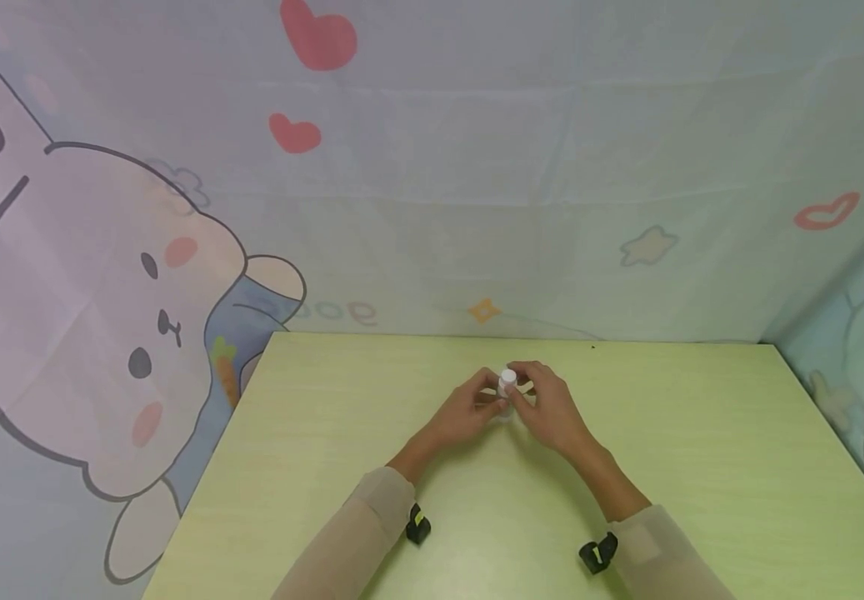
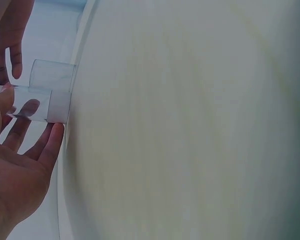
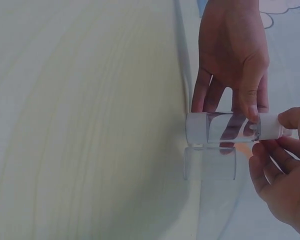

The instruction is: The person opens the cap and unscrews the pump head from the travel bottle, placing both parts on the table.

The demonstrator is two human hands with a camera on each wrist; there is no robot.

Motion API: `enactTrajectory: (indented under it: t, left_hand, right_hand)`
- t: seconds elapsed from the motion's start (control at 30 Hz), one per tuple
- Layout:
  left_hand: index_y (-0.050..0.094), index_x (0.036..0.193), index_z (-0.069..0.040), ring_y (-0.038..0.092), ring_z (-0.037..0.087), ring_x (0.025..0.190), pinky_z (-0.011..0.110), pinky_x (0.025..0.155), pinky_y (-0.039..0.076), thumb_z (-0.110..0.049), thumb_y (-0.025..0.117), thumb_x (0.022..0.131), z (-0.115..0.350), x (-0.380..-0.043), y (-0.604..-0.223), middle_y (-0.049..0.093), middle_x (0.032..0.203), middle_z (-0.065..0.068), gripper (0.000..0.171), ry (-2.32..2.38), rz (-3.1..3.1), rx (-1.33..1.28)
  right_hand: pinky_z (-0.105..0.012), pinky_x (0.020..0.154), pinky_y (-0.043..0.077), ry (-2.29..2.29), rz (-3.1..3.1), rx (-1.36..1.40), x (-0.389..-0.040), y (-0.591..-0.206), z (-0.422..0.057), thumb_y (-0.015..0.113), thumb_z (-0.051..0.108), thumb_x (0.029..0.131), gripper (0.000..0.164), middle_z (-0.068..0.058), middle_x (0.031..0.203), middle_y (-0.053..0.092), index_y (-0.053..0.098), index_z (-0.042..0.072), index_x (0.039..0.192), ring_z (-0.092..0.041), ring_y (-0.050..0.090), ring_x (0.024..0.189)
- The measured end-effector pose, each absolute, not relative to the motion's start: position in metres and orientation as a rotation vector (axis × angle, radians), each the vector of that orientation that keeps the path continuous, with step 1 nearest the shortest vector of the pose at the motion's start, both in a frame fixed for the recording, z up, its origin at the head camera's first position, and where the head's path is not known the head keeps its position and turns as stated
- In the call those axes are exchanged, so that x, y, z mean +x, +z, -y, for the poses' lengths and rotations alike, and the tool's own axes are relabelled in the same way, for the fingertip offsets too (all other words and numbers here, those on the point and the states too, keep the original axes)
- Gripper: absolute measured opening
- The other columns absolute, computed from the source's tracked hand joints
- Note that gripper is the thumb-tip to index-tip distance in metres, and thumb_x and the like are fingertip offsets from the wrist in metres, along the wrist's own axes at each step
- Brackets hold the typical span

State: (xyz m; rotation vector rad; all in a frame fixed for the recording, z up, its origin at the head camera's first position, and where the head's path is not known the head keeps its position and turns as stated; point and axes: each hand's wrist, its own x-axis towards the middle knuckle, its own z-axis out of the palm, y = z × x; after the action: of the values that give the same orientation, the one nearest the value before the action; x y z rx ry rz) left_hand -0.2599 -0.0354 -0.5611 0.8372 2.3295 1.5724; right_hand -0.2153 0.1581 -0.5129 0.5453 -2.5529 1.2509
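Note:
A clear bottle [image 1: 507, 385] with a white top stands upright near the far side of the table; its white base [image 3: 195, 128] shows in the right wrist view. My left hand [image 1: 463, 417] holds the bottle's body, thumb on one side and fingers on the other. My right hand [image 1: 551, 412] pinches the white top [image 3: 271, 126] between thumb and fingers. Close beside the bottle, a clear open cylinder like a cap [image 3: 210, 165] rests on the table. The left wrist view also shows this clear cap [image 2: 52, 75], between the bottle and my right hand [image 2: 12, 30].
The pale yellow-green table [image 1: 312, 467] runs back to a hanging cloth [image 1: 446, 167] printed with a rabbit, hearts and stars. Both forearms wear light sleeves [image 1: 352, 533], with a black wrist device [image 1: 417, 525] near each cuff.

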Motion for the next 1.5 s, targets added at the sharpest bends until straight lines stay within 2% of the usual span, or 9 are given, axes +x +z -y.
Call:
enactTrajectory:
  t: [0.17,0.43,0.57,1.03,1.37,1.5]
  left_hand:
    - [0.056,0.122,-0.019,0.068,0.027,0.126,0.031,0.103,0.056,-0.026,0.064,0.109,0.0346,-0.2599,-0.5609,0.065,0.134,0.001,0.017,1.584,-2.310,0.827]
    - [0.056,0.121,-0.020,0.067,0.028,0.127,0.033,0.104,0.056,-0.028,0.063,0.109,0.0340,-0.2578,-0.5592,0.064,0.134,0.000,0.017,1.593,-2.298,0.809]
    - [0.055,0.122,-0.020,0.067,0.028,0.127,0.033,0.104,0.056,-0.030,0.062,0.109,0.0339,-0.2580,-0.5600,0.064,0.135,0.001,0.017,1.571,-2.312,0.820]
    - [0.055,0.122,-0.015,0.067,0.031,0.126,0.034,0.103,0.057,-0.021,0.063,0.109,0.0354,-0.2601,-0.5603,0.064,0.134,0.006,0.016,1.592,-2.307,0.851]
    - [0.056,0.123,-0.013,0.067,0.036,0.125,0.043,0.104,0.057,-0.015,0.063,0.108,0.0336,-0.2572,-0.5588,0.065,0.133,0.008,0.017,1.648,-2.301,0.851]
    - [0.056,0.123,-0.013,0.067,0.033,0.126,0.041,0.104,0.057,-0.017,0.064,0.108,0.0344,-0.2565,-0.5564,0.065,0.134,0.006,0.018,1.632,-2.294,0.836]
  right_hand:
    - [-0.053,0.091,0.058,1.276,2.566,0.532,-0.2145,-0.5134,-0.1586,0.068,0.014,0.105,0.037,-0.018,0.121,0.067,0.060,-0.006,0.134,-0.034,0.062,0.112]
    - [-0.056,0.093,0.057,1.306,2.580,0.450,-0.2166,-0.5158,-0.1593,0.075,0.022,0.102,0.034,-0.017,0.119,0.065,0.061,-0.002,0.123,-0.034,0.061,0.111]
    - [-0.056,0.092,0.057,1.306,2.575,0.452,-0.2165,-0.5175,-0.1596,0.075,0.021,0.102,0.031,-0.016,0.118,0.066,0.063,-0.001,0.121,-0.033,0.061,0.110]
    - [-0.057,0.092,0.058,1.272,2.545,0.576,-0.2181,-0.5169,-0.1621,0.070,0.015,0.105,0.027,-0.013,0.118,0.068,0.066,0.000,0.126,-0.033,0.063,0.110]
    - [-0.055,0.092,0.059,1.280,2.559,0.594,-0.2179,-0.5170,-0.1635,0.068,0.013,0.106,0.024,-0.012,0.117,0.068,0.066,0.001,0.126,-0.032,0.064,0.111]
    - [-0.055,0.092,0.059,1.280,2.557,0.600,-0.2179,-0.5176,-0.1638,0.068,0.012,0.106,0.024,-0.011,0.117,0.068,0.067,0.001,0.127,-0.032,0.064,0.111]
